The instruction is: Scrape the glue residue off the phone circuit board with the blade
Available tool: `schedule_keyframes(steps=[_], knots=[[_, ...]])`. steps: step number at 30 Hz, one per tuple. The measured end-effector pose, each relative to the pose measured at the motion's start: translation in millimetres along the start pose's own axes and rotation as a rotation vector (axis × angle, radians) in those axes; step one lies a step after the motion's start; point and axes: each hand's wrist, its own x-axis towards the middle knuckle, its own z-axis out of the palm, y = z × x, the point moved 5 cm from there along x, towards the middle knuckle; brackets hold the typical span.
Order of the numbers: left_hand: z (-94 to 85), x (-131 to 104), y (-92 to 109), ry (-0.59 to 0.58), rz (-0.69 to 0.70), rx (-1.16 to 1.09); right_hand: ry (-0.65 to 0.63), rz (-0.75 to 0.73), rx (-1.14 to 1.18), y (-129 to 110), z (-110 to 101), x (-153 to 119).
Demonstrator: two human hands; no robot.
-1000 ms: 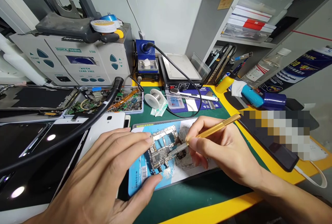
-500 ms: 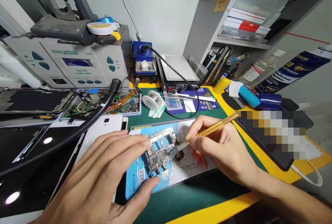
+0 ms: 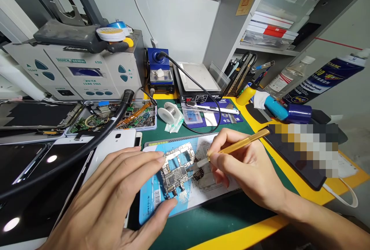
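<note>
A phone circuit board [image 3: 175, 174] lies on a blue and white printed mat [image 3: 148, 200]. My left hand [image 3: 115, 192] steadies the board from its left side, fingertips at the upper left corner and thumb by the lower edge. Pinched in my right hand [image 3: 245, 165] is a gold-handled craft knife [image 3: 238, 144]. Its pale, flat blade points left and down, with the tip at the right part of the board, near a large chip. Whether the tip touches is too fine to tell. A small dark board piece [image 3: 198, 174] lies under the blade.
A solder spool [image 3: 168, 113] and a white-handled brush [image 3: 214, 107] lie behind the mat. A heating plate [image 3: 199, 78] and a hot-air station [image 3: 86, 72] stand at the back. Phones [image 3: 72, 161] lie left; a dark phone [image 3: 295, 157] lies right. A black hose [image 3: 98, 142] crosses the left side.
The view has shifted very slightly. The blade tip has moved a little to the left over the board; both hands keep nearly the same grip.
</note>
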Motion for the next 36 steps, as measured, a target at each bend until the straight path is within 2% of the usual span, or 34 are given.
schedule_keyframes(steps=[5,12,19,21,23,25,32,36], knots=[[-1.9,-2.1,0.3,-0.007,0.009,0.003,0.005,-0.069,-0.060,2.8,-0.3,-3.1],[0.7,-2.3,-6.2,-0.020,-0.041,0.001,0.088,-0.513,-0.574,-14.4,5.7,-29.7],[-1.1,-4.2,-8.2,-0.032,-0.070,-0.003,-0.016,-0.782,-0.749,-2.9,11.4,-43.5],[-0.9,-4.6,-8.1,-0.029,-0.080,-0.006,-0.009,-0.766,-0.795,4.0,12.7,-47.3],[-0.1,-4.0,-7.4,-0.022,-0.086,-0.015,0.085,-0.649,-0.810,9.2,10.7,-50.0],[1.1,-2.8,-6.5,-0.021,-0.089,-0.019,0.121,-0.601,-0.795,10.6,11.6,-53.8],[1.5,-0.5,-6.3,-0.040,-0.075,-0.030,-0.010,-0.634,-0.817,8.3,15.3,-52.5],[0.8,-0.2,-7.7,-0.065,-0.082,-0.027,0.058,-0.773,-0.811,2.6,18.5,-51.6]])
